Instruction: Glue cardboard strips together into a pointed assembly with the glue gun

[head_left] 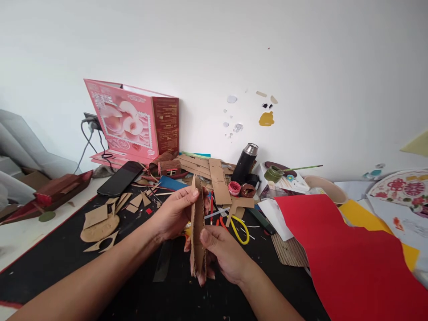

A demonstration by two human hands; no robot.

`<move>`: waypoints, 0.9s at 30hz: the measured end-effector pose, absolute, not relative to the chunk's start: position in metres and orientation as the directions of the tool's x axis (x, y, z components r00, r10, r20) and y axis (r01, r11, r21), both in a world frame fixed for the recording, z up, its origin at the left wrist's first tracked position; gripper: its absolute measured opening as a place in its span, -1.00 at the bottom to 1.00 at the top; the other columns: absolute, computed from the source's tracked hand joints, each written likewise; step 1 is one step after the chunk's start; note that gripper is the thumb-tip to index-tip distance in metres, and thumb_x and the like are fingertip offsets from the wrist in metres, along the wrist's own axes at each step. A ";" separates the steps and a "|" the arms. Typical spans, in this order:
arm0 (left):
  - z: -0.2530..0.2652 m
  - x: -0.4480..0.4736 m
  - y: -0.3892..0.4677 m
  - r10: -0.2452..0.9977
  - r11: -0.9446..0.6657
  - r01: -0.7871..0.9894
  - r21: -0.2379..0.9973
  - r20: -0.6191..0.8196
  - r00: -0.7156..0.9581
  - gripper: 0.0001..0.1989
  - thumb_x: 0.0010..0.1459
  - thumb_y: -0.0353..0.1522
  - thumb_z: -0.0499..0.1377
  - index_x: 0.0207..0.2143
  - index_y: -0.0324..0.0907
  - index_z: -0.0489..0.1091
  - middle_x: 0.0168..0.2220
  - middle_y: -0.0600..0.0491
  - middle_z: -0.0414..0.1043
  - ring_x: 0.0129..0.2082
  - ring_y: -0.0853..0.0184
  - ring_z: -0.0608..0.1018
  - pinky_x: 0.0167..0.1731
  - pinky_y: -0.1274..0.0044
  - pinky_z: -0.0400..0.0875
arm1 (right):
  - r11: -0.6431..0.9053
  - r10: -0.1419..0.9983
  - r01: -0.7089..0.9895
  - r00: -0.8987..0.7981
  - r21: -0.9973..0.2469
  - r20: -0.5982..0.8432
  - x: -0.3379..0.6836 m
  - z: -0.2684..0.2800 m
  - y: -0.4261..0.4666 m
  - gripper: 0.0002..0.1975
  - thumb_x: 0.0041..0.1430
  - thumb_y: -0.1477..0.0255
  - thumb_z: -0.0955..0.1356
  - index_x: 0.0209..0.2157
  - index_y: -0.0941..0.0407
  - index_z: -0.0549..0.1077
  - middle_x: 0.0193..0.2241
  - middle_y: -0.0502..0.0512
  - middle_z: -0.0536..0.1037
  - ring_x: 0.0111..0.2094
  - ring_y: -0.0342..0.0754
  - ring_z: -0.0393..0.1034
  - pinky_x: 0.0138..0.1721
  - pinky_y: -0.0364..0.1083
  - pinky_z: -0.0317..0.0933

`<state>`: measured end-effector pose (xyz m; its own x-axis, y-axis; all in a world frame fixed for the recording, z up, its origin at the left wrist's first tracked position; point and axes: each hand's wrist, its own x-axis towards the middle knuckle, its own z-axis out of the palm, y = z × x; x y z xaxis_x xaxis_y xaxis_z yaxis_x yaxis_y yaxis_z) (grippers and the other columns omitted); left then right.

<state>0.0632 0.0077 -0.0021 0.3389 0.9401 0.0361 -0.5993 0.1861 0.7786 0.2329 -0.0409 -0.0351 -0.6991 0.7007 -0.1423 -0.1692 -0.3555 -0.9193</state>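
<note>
A narrow, boat-like shape of brown corrugated cardboard (pixel 199 227) is held upright on end over the black mat, its long hollow side facing me. My left hand (pixel 179 209) grips its upper part, thumb on the near edge and some fingers hidden behind. Lower down, my right hand (pixel 222 252) pinches the right wall with the thumb inside, while fingertips show beneath the bottom end. Just behind the cardboard lie scissors with yellow handles (pixel 241 229) and a thin whitish stick (pixel 217 213).
Cardboard scraps (pixel 96 216) and a black phone (pixel 120 178) lie to the left. A black flask (pixel 245 162), open paint jars (pixel 234 188) and a pink box (pixel 133 120) stand along the wall. Red paper (pixel 351 249) covers the right side. A painted boat (pixel 56 196) sits far left.
</note>
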 end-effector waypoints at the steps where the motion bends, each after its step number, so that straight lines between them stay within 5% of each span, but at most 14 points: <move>1: -0.002 0.063 0.008 0.945 0.177 -0.592 0.786 0.032 0.326 -0.54 -0.07 -0.10 0.62 -0.28 -0.23 0.65 -0.45 0.01 0.60 -0.47 0.36 0.55 -0.43 0.59 0.43 | -0.339 0.707 -0.163 -0.694 -0.927 -0.137 0.233 -0.035 -0.041 -0.23 0.22 -0.29 0.41 -0.18 0.23 0.55 -0.55 0.07 0.60 -0.67 -0.13 0.44 -0.72 -0.25 0.02; 14: 0.000 0.060 0.008 0.978 -0.112 -0.417 0.902 0.175 0.115 -0.55 0.00 -0.06 0.57 -0.27 -0.18 0.56 -0.38 0.07 0.54 -0.39 0.33 0.50 -0.36 0.56 0.40 | -0.064 0.881 -0.036 -0.472 -0.997 -0.039 0.231 -0.025 -0.043 -0.30 0.22 -0.22 0.46 -0.01 0.14 0.45 -0.38 0.04 0.59 -0.62 -0.17 0.41 -0.65 -0.21 0.07; 19: -0.005 0.062 0.007 0.968 -0.168 -0.359 0.918 0.222 0.115 -0.54 0.05 -0.03 0.55 -0.21 -0.15 0.57 -0.33 0.08 0.53 -0.34 0.33 0.50 -0.32 0.57 0.41 | -0.107 0.879 0.000 -0.468 -0.994 -0.095 0.231 -0.024 -0.043 -0.38 0.23 -0.20 0.46 -0.14 0.10 0.44 -0.47 -0.05 0.53 -0.65 -0.19 0.37 -0.67 -0.21 0.07; 27: -0.002 0.059 0.003 0.958 -0.085 -0.389 0.917 0.182 0.220 -0.47 0.15 0.03 0.46 -0.04 -0.19 0.65 -0.25 -0.09 0.65 -0.26 0.21 0.59 -0.25 0.48 0.48 | -0.151 0.839 -0.078 -0.537 -0.985 -0.086 0.235 -0.018 -0.040 -0.32 0.24 -0.23 0.43 -0.07 0.12 0.41 -0.45 -0.01 0.59 -0.67 -0.17 0.41 -0.70 -0.23 0.05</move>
